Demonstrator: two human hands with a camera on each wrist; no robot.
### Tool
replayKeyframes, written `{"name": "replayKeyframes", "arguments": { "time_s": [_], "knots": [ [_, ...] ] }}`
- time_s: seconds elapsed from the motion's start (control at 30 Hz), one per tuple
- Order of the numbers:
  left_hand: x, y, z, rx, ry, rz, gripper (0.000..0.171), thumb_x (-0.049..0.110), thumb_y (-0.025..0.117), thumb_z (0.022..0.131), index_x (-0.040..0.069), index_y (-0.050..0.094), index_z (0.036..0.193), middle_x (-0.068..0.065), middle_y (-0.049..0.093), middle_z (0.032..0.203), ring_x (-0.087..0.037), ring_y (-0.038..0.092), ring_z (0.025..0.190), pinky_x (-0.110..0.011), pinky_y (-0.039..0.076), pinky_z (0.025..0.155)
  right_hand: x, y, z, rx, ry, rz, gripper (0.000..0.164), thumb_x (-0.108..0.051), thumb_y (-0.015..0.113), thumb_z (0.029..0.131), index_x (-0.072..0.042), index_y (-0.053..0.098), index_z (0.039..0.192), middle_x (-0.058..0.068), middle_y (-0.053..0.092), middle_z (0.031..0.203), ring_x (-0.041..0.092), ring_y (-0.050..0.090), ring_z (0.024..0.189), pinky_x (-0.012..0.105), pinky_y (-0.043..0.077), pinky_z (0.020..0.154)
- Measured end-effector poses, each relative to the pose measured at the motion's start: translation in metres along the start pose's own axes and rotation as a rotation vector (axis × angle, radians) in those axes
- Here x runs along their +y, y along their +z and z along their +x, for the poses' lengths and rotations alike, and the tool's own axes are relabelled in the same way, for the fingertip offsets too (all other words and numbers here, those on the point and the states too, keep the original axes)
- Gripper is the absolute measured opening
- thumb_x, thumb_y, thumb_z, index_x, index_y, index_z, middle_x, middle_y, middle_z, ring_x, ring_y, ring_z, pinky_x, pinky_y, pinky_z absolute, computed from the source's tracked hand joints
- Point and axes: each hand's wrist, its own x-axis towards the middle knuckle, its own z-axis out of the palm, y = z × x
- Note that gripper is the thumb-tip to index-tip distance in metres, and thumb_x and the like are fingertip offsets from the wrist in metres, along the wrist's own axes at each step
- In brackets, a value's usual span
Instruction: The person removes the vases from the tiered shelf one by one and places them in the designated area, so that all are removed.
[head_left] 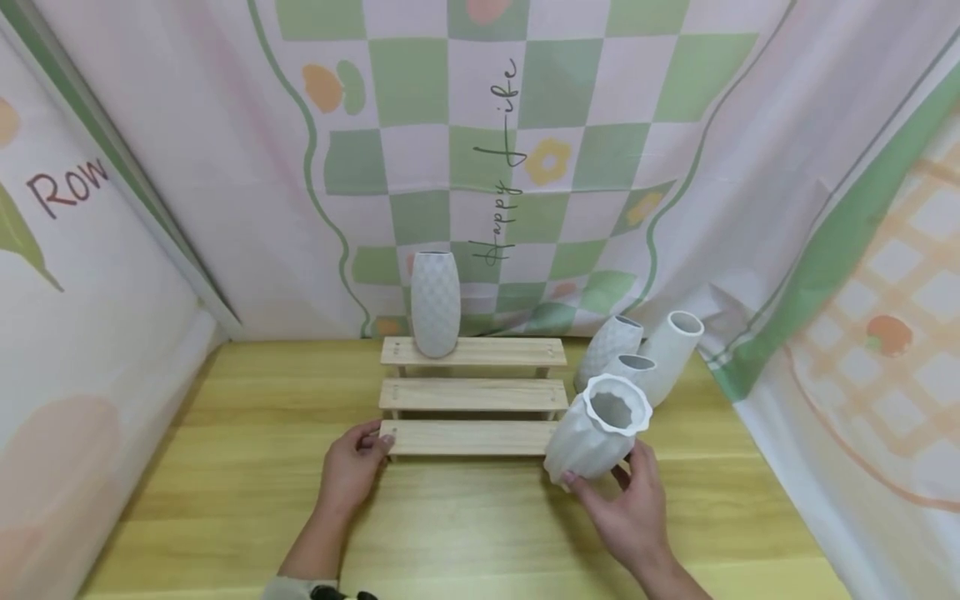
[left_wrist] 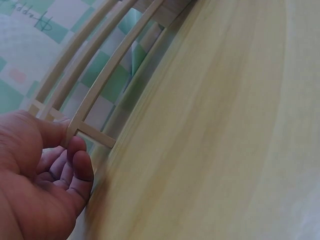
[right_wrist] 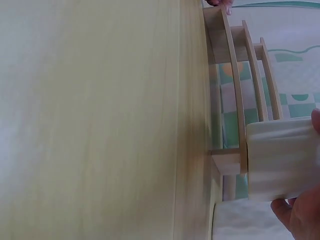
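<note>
My right hand (head_left: pixel 628 508) grips a white vase (head_left: pixel 588 437) with a scalloped rim and ribbed sides, low on its body. The vase tilts slightly and overlaps the right end of the lowest step of a three-tier wooden rack (head_left: pixel 472 437); in the right wrist view its base is right at that step's edge. At the rack's left end my left hand (head_left: pixel 351 468) pinches the lowest step, thumb on top and curled fingers below, as the left wrist view also shows. A tall dimpled white vase (head_left: pixel 436 304) stands on the top step, toward the left.
Behind the held vase, at the rack's right, stand a dimpled white vase (head_left: pixel 609 346), a smooth tall white vase (head_left: pixel 675 354) and a partly hidden white vase (head_left: pixel 634 364). Printed cloth (head_left: pixel 510 167) hangs behind the wooden table (head_left: pixel 247 483) and along both sides.
</note>
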Motion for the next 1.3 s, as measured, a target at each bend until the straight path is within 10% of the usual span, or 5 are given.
{"name": "replayKeyframes", "arguments": {
  "time_s": [1.3],
  "knots": [
    [-0.002, 0.001, 0.001, 0.005, -0.012, 0.000, 0.044, 0.021, 0.076, 0.096, -0.001, 0.066, 0.133, -0.011, 0.072, 0.101, -0.017, 0.068, 0.082, -0.027, 0.056, 0.069, 0.028, -0.042, 0.003, 0.135, 0.120, -0.022, 0.090, 0.002, 0.095, 0.070, 0.001, 0.045, 0.145, 0.002, 0.046, 0.132, 0.011, 0.048, 0.118, 0.008, 0.045, 0.091]
  ]
}}
